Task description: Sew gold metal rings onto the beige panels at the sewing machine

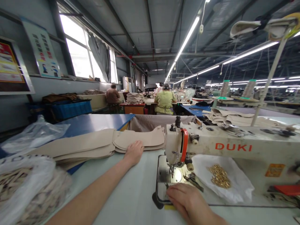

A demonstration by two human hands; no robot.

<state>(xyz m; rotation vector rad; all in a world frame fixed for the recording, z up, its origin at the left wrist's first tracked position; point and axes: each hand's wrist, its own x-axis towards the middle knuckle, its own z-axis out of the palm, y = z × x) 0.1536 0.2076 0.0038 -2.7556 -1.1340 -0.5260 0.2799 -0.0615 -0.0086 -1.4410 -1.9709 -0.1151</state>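
Observation:
My left hand (134,152) reaches forward, palm down, and rests on the near edge of a stack of beige cut fabric pieces (138,139); its fingertips are hidden. My right hand (187,198) lies flat on the table by the needle plate (174,175) of a white DUKI sewing machine (234,147), over something yellow at the plate's front edge. Its fingers point left toward the presser foot and look relaxed, holding nothing that I can see.
A white bag with gold metal rings (219,175) lies under the machine arm. More beige pieces (77,147) and plastic bags (28,175) fill the left. Thread cones (248,89) stand behind the machine. Other workers (164,100) sit far ahead.

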